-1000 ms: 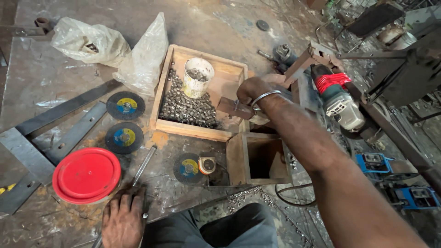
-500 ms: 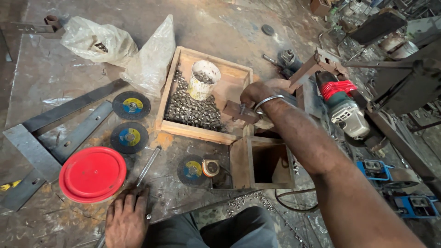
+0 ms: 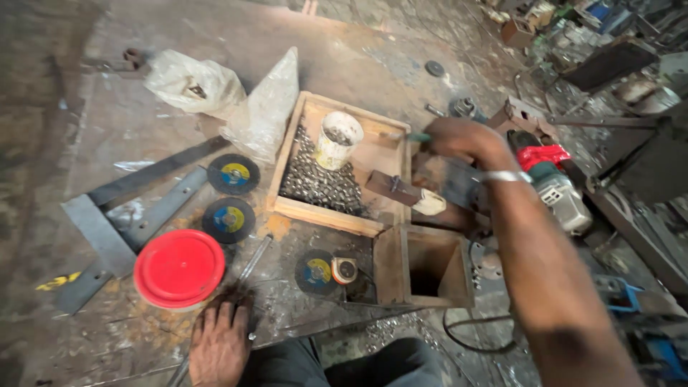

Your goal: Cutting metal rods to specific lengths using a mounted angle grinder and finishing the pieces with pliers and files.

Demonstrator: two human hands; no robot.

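A: Two hands in frame. Left hand point(image 3: 218, 345) lay flat on the floor, fingers spread, holding nothing, just beside the red lid point(image 3: 179, 268).
B: Right?
A: Right hand point(image 3: 459, 140) was curled around a thin green-tipped tool point(image 3: 418, 137) over the wooden box's point(image 3: 324, 215) far edge.

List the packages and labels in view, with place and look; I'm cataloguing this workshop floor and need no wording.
Crumpled whitish plastic bag: upper left, knotted.
Clear plastic bag: leaning at the wooden tray's left wall.
Three black cutting discs with round blue-and-yellow centre labels: left of and below the tray.
Dirty white plastic cup: upright inside the tray.
Round red plastic lid: beside the left hand.
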